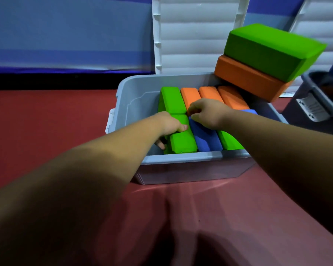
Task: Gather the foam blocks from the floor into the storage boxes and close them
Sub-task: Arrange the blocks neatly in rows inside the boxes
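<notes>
A grey storage box (181,160) stands open on the red floor, its white lid (196,35) upright behind it. Several foam blocks stand on edge inside, green, orange and blue. My left hand (171,125) grips the near green block (183,141), thumb on top and fingers down its left side. My right hand (206,112) rests with curled fingers on the blue block (206,139) beside it; whether it pinches the block I cannot tell. An orange block (248,79) with a green block (271,50) on top lies across the box's far right corner.
A second grey box (315,93) with a latch stands at the right edge, its own lid (319,20) raised. A blue wall runs behind. Red floor (46,121) stretches left and in front of the box.
</notes>
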The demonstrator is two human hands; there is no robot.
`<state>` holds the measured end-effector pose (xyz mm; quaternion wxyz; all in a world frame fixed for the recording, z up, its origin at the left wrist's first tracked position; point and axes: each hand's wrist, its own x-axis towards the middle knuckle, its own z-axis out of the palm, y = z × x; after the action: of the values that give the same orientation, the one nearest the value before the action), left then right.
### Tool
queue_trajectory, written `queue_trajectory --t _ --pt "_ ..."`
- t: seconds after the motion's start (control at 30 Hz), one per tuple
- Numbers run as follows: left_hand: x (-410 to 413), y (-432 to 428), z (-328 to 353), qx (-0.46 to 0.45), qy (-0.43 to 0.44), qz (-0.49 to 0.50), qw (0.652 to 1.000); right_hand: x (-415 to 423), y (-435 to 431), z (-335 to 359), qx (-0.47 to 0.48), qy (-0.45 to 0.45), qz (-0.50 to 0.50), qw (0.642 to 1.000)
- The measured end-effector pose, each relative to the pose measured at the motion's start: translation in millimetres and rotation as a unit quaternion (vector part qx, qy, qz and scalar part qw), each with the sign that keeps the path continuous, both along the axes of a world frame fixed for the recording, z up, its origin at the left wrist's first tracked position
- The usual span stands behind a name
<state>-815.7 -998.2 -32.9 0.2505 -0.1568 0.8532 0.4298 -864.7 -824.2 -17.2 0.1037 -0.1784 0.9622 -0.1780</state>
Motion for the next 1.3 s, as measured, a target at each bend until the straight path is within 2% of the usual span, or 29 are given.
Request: queue_trajectory --t 0.17,0.3,0.4,0.57,0.7,0.8,0.9,1.07,1.2,1.3 --pt "4 9 19 -0.096 0.049 -0.047 0.993 14 9 25 -0.005 -0.009 -0.014 1.000" --pt "3 23 37 -0.226 0.118 -0.101 0.961 16 29 46 -0.054 0.006 -0.053 0.997" --pt "1 38 47 -0.297 0.148 -0.122 0.935 16 55 54 -0.129 -0.046 -0.118 0.983" --pt "-10 61 50 -0.374 0.130 -0.150 0.906 24 97 71 -0.207 -0.125 -0.183 0.953" --pt "-17 91 60 -0.359 0.199 -0.187 0.893 30 134 82 -0.245 -0.197 -0.245 0.917" --pt "-23 114 63 -0.347 0.240 -0.204 0.884 32 162 90 -0.283 -0.285 -0.276 0.873" --pt "-23 135 63 -0.335 0.251 -0.197 0.886 28 187 99 -0.355 -0.320 -0.303 0.824" --pt "-27 147 55 -0.330 0.252 -0.194 0.889 16 213 103 -0.439 -0.295 -0.362 0.768" --pt "-28 151 56 -0.314 0.262 -0.182 0.894 8 221 101 -0.482 -0.232 -0.409 0.740" --pt "-28 151 55 -0.294 0.253 -0.162 0.907 2 218 94 -0.537 -0.191 -0.422 0.705"
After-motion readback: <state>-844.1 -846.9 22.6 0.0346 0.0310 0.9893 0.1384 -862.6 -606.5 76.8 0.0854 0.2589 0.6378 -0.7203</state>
